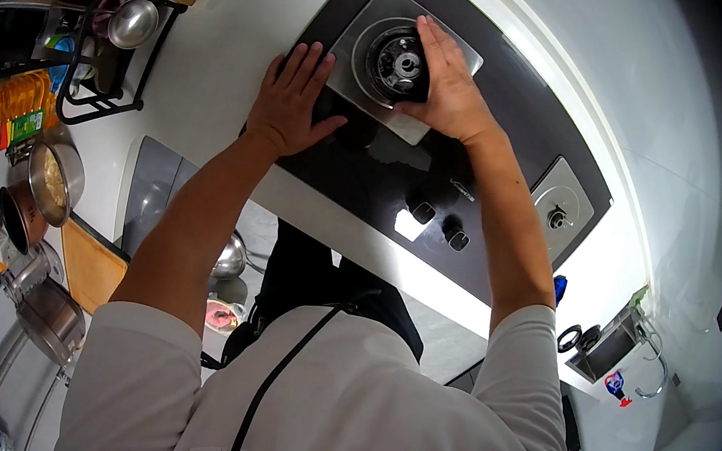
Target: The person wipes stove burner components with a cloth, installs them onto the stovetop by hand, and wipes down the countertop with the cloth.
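Note:
A black glass gas cooktop (pixel 369 171) lies in front of me, with a round burner (pixel 395 64) on a square steel plate (pixel 361 64). My right hand (pixel 454 91) curves around the right side of this burner, fingertips at its far edge and thumb at its near edge. Flat on the cooktop's left edge rests my left hand (pixel 293 105), its fingers spread and nothing in it. Two black knobs (pixel 439 225) sit near the front of the glass. The right palm hides part of the burner's rim.
A second burner (pixel 558 218) is at the cooktop's right end. Black ring-shaped parts (pixel 580 338) lie beside the sink (pixel 612 344). To the left, a black rack (pixel 101 106) holds a ladle (pixel 133 24), near oil bottles (pixel 13 107) and a metal bowl (pixel 55 183).

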### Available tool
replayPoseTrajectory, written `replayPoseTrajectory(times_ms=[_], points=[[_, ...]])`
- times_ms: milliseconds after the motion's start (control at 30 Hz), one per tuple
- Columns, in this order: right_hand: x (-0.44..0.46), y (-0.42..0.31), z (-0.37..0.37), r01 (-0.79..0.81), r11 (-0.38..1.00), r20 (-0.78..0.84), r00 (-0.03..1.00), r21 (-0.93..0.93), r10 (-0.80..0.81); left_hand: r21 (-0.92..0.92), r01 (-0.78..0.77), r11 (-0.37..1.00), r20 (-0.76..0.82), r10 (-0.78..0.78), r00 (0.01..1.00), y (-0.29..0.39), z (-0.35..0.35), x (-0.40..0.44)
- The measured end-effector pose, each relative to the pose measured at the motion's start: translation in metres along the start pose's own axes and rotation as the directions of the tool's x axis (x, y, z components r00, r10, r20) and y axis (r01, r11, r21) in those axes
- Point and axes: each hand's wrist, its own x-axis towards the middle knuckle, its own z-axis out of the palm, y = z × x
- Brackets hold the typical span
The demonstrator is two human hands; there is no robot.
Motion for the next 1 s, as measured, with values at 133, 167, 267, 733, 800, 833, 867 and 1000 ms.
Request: replayPoseTrajectory(times_ms=[133,167,267,733,800,833,867,1000], points=[[-0.003,0.004,0.005,0.003,1.000,-0.020,1.000,-0.023,-0.003,0.008,-0.002,1.000,-0.007,0.002,1.000,0.000,0.001,0.000],[-0.004,0.003,0.007,0.000,0.999,-0.026,1.000,-0.035,-0.001,0.010,-0.001,1.000,-0.005,0.001,1.000,0.000,0.000,0.000],[-0.002,0.004,0.008,0.019,0.998,-0.039,0.999,-0.055,-0.021,0.012,-0.004,1.000,-0.008,0.004,1.000,0.000,0.000,0.000],[0.021,0.006,-0.012,0.058,0.990,0.167,0.985,-0.132,-0.036,0.005,-0.001,1.000,-0.004,0.001,1.000,0.000,-0.002,-0.001],[0.024,0.005,-0.015,0.054,0.990,0.190,0.981,-0.128,-0.029,-0.001,0.002,1.000,-0.002,-0.002,1.000,0.001,-0.002,0.000],[0.023,0.005,-0.015,0.057,0.990,0.185,0.982,-0.133,-0.031,-0.003,0.002,1.000,-0.004,-0.002,1.000,0.001,-0.002,0.000],[0.023,0.005,-0.015,0.059,0.989,0.181,0.983,-0.137,-0.034,-0.006,0.002,1.000,-0.007,-0.002,1.000,0.001,-0.002,0.000],[0.020,-0.001,-0.013,0.024,0.988,0.142,0.990,-0.151,-0.003,-0.008,0.001,1.000,-0.011,-0.001,1.000,0.001,-0.003,0.001]])
